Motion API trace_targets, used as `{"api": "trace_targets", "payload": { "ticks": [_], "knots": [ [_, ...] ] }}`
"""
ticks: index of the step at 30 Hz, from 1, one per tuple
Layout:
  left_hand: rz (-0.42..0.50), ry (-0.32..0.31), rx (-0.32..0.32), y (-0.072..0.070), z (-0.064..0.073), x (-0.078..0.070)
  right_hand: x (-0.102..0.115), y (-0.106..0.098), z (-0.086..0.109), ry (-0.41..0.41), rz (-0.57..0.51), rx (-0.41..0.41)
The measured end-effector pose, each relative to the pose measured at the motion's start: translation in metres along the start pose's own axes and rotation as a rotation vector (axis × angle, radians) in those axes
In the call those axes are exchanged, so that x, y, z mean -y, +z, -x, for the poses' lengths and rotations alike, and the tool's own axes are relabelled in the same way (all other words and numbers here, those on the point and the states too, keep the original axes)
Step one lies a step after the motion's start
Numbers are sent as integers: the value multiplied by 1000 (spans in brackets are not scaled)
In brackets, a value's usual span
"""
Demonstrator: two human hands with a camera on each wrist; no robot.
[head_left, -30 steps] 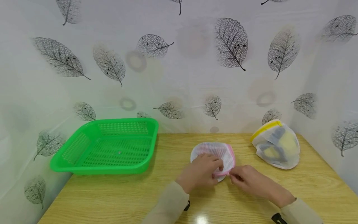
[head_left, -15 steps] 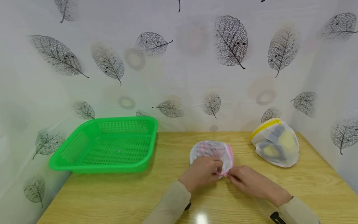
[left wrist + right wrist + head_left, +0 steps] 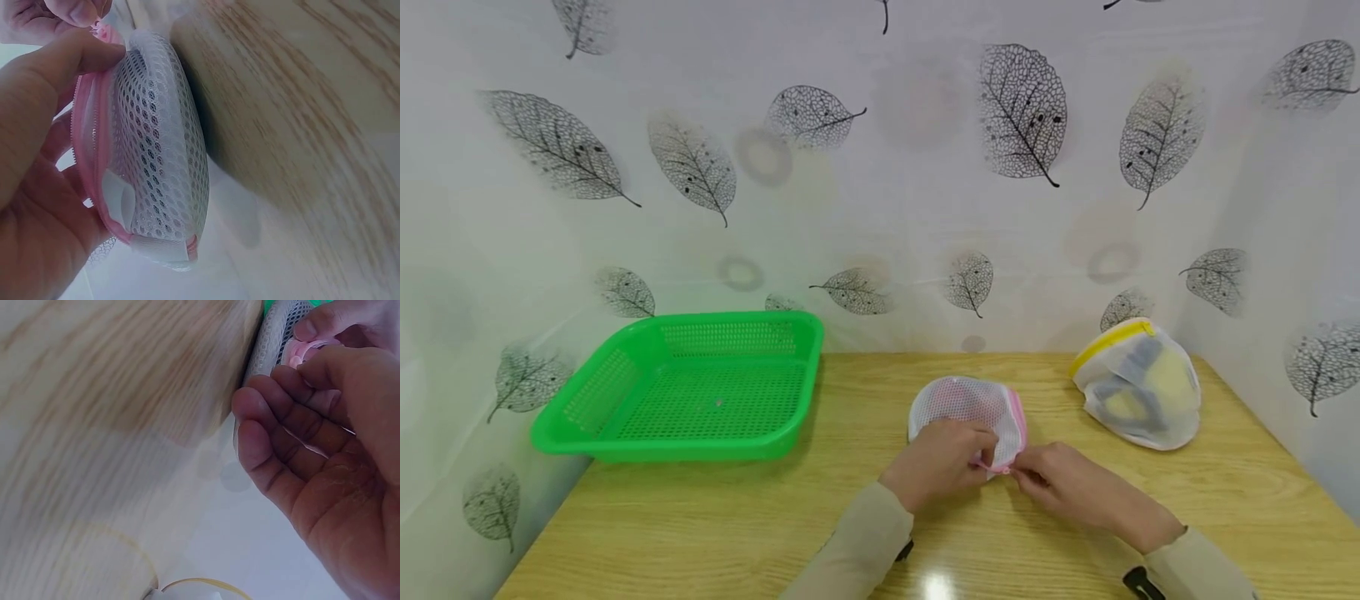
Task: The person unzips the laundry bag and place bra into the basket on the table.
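A white mesh laundry bag [image 3: 966, 400] with a pink zipper [image 3: 100, 140] lies on the table between my hands, something pinkish showing through its mesh. My left hand [image 3: 942, 460] grips the zipper edge, thumb on the mesh side and fingers behind the pink band. At the near right corner of the bag, my right hand [image 3: 1071, 482] pinches the pink zipper end between thumb and forefinger; its fingertips hide the pull. The right wrist view shows the other fingers of that hand loosely curled. A white tag [image 3: 119, 199] hangs beside the zipper.
A green plastic basket [image 3: 685, 454] with perforated sides stands on the wooden table [image 3: 715, 533] at left. To the back right lies a second white mesh bag [image 3: 1183, 417] with a yellow zipper and grey and yellow contents. A leaf-print curtain [image 3: 910, 208] hangs behind the table.
My left hand has shifted slightly right toward the right hand, and the bag's near corner has drawn in a little. Over the last half second both hands stay nearly still.
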State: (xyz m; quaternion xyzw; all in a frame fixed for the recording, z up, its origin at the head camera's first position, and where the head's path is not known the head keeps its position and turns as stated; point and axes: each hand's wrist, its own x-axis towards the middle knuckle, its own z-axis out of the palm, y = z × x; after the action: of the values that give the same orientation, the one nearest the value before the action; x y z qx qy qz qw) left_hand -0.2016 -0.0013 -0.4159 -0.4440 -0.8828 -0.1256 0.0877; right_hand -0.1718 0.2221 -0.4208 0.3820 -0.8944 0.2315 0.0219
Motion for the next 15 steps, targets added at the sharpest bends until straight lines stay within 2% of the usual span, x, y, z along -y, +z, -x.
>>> {"api": "trace_targets", "payload": {
  "ticks": [6,15],
  "knots": [
    [-8,1,11,0,-1,0,-1,0,0,-16,9,-7],
    [-7,7,20,0,-2,2,-3,-3,1,8,21,-1]
  ]
}}
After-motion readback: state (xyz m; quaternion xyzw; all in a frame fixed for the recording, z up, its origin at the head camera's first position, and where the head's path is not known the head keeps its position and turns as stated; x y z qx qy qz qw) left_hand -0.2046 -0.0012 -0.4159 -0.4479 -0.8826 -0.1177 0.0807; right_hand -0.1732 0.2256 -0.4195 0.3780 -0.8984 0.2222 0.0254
